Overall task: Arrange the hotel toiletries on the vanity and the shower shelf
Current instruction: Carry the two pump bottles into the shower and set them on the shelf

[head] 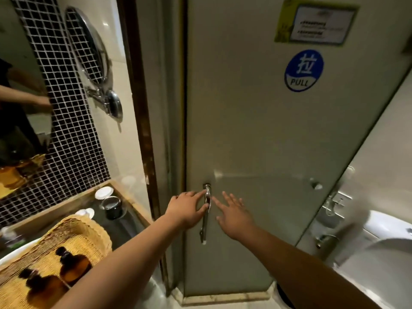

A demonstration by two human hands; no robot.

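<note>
A frosted glass shower door [256,134] with a blue PULL sticker [303,70] fills the middle of the view. My left hand [188,209] reaches its fingertips to the chrome door handle [206,214] and touches it with fingers nearly straight. My right hand [234,214] hovers open just right of the handle, fingers spread toward the glass. At the lower left a wicker basket [89,233] on the vanity holds two amber bottles [74,265] [42,286] lying on their sides.
On the dark vanity top [124,224] stand a glass with a white lid [103,192] and a dark glass jar [112,207]. A chrome magnifying mirror [89,50] hangs on the wall. A toilet [383,253] stands at the right.
</note>
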